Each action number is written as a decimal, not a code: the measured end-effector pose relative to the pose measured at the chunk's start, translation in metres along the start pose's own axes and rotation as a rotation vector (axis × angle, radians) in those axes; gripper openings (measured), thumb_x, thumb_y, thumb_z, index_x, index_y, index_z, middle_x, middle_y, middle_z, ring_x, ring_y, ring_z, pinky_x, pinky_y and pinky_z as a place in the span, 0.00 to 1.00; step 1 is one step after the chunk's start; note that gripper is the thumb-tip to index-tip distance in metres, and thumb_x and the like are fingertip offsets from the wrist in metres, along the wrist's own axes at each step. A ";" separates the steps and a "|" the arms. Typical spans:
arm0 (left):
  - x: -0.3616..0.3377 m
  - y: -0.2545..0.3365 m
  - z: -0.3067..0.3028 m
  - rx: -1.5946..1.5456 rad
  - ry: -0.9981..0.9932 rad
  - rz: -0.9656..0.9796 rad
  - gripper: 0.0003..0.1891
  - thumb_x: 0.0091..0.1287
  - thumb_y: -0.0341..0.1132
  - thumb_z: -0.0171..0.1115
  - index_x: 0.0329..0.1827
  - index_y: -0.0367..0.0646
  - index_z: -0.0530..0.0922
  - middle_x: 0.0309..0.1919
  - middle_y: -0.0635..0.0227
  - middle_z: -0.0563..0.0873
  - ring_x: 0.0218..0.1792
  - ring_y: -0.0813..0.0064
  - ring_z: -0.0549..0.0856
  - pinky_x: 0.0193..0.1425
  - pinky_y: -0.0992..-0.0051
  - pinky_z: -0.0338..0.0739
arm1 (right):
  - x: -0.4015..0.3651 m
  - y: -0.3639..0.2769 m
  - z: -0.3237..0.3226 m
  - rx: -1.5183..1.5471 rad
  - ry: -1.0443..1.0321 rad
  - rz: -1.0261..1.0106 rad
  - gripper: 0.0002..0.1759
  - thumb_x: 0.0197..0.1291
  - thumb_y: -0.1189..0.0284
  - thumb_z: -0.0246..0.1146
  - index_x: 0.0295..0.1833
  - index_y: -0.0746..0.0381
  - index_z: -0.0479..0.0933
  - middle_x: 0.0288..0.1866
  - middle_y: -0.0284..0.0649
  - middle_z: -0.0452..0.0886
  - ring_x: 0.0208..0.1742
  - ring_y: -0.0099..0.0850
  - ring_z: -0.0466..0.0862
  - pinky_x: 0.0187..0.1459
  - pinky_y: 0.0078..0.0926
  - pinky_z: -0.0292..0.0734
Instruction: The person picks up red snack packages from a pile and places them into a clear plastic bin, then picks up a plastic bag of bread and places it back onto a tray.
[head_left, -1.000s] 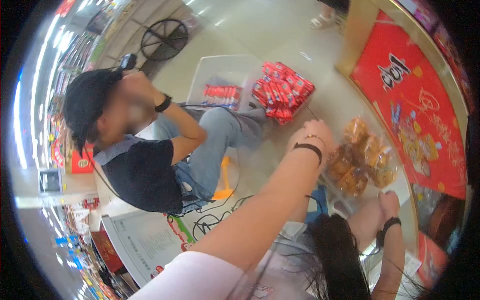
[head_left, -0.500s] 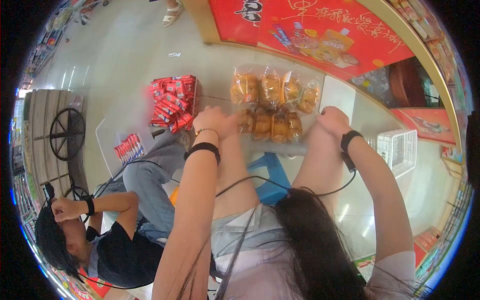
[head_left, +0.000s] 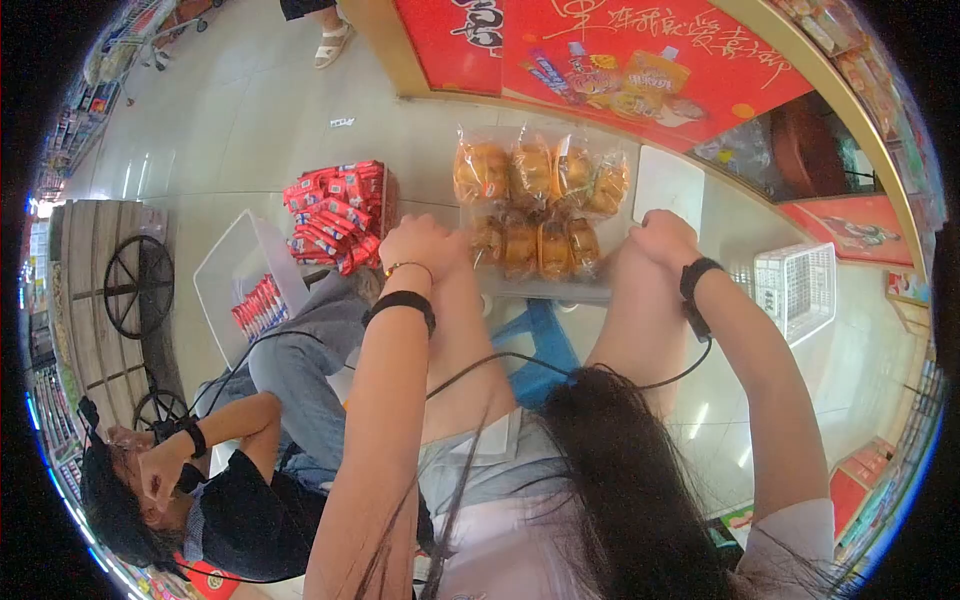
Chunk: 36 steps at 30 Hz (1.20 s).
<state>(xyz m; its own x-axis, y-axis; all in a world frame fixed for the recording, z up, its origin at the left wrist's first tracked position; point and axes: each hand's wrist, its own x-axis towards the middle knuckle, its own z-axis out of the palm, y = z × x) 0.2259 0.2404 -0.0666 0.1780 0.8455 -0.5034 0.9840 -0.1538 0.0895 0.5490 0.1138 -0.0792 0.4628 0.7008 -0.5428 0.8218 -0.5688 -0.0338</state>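
Work seems paused: left hand (head_left: 425,247) and right hand (head_left: 665,240) rest on the knees (head_left: 640,285), grip unclear; handling the bagged buns (head_left: 533,185) would require reaching forward.

On my remote feed, I cannot see the fingertips of the bare left hand (head_left: 425,247). Long dark hair (head_left: 632,480) hides part of the blue plastic stool (head_left: 546,335), and the top edge cuts off the person (head_left: 329,18) in a white strappy sandal (head_left: 333,45).
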 end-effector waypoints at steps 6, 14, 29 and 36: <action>-0.005 -0.009 0.006 -0.065 0.040 0.015 0.27 0.56 0.53 0.50 0.49 0.41 0.80 0.51 0.52 0.80 0.52 0.57 0.80 0.56 0.61 0.75 | -0.010 0.009 0.008 0.129 0.036 -0.003 0.24 0.48 0.57 0.56 0.43 0.63 0.81 0.46 0.50 0.82 0.47 0.47 0.82 0.49 0.41 0.76; -0.013 -0.006 0.017 -0.007 0.117 -0.111 0.37 0.55 0.66 0.55 0.50 0.38 0.80 0.50 0.54 0.81 0.53 0.56 0.80 0.54 0.58 0.75 | 0.009 0.042 0.021 0.182 0.030 -0.087 0.21 0.51 0.59 0.57 0.37 0.69 0.79 0.38 0.58 0.81 0.43 0.50 0.81 0.45 0.42 0.74; -0.030 -0.059 -0.022 -0.091 -0.064 -0.240 0.25 0.60 0.49 0.52 0.52 0.41 0.80 0.56 0.56 0.78 0.56 0.59 0.79 0.56 0.62 0.74 | 0.028 0.107 0.048 0.268 0.009 -0.116 0.22 0.51 0.63 0.57 0.39 0.73 0.80 0.35 0.56 0.83 0.38 0.44 0.81 0.45 0.36 0.72; -0.024 -0.126 0.011 -0.231 -0.040 -0.453 0.24 0.60 0.50 0.52 0.53 0.43 0.80 0.56 0.59 0.80 0.57 0.62 0.79 0.55 0.63 0.75 | 0.034 0.115 0.055 0.458 -0.005 -0.081 0.21 0.48 0.65 0.57 0.36 0.75 0.79 0.31 0.54 0.82 0.34 0.41 0.80 0.42 0.36 0.72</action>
<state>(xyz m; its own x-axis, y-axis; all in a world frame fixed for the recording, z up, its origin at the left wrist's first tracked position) 0.0972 0.2339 -0.0754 -0.2624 0.7801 -0.5679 0.9379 0.3445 0.0398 0.6407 0.0485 -0.1474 0.4005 0.7495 -0.5271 0.6233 -0.6445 -0.4428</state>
